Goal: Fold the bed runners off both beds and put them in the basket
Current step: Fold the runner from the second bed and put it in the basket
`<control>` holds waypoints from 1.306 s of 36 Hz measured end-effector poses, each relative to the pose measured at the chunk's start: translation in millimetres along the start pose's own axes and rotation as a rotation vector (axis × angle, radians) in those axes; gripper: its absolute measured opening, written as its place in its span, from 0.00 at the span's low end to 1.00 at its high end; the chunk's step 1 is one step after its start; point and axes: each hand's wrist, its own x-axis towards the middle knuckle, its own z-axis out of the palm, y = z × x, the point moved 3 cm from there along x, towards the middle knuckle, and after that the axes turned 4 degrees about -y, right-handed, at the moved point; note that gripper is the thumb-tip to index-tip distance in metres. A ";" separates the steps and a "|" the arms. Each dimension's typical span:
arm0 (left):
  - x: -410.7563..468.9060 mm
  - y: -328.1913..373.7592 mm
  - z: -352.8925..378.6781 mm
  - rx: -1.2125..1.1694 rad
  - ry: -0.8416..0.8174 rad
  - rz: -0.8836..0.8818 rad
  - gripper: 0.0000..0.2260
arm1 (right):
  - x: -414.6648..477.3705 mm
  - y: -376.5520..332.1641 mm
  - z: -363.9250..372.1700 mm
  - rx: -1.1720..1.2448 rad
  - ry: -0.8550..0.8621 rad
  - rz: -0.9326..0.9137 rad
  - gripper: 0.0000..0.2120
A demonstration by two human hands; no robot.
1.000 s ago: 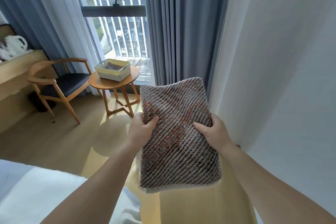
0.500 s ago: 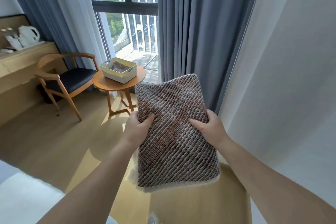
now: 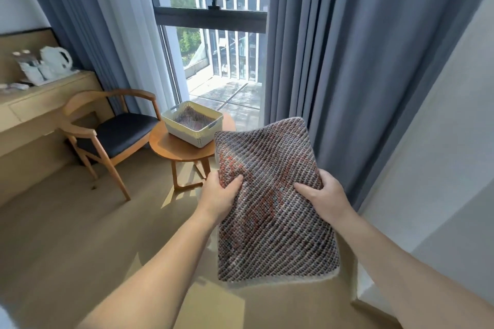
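Firmly, the left hand grips the left edge of a folded bed runner, thumb pressed on top of the weave and the other fingers hidden beneath it. Opposite it, the right hand clamps the right edge in the same way, thumb lying across the upper face. Between the two hands the runner is held flat and slightly tilted, a thick rectangular bundle woven in grey, white and rust-orange diagonal lines, its far end reaching up past the hands and its near end hanging toward the person with a pale fringe along the bottom edge.

Beyond the left hand, up and to the left of the runner's far corner, a cream perforated basket sits on a round wooden side table. Patterned fabric of the same sort already lies inside the basket. The runner's far left corner overlaps the table's right side in view, though it is held apart from it in the air.

Further left of the table stands a wooden armchair with a dark seat. Past the right hand hang blue-grey curtains, and ahead of both hands is a tall window.
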 end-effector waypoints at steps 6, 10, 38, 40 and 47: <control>69.0 -9.5 -20.3 -0.017 0.031 -0.025 0.17 | 74.6 -6.7 23.5 0.020 -0.042 0.020 0.19; 103.0 -11.3 -27.9 -0.064 0.068 -0.038 0.12 | 121.2 -13.0 42.2 0.078 -0.084 0.020 0.15; 456.4 0.8 -38.1 0.014 0.432 -0.169 0.14 | 554.7 -34.1 99.9 0.027 -0.424 -0.086 0.13; 476.3 2.4 -42.6 0.046 0.445 -0.173 0.14 | 576.4 -37.6 104.5 0.010 -0.438 -0.111 0.12; 547.5 -6.6 -68.4 0.021 0.457 -0.171 0.18 | 645.4 -56.5 137.7 0.050 -0.474 -0.072 0.12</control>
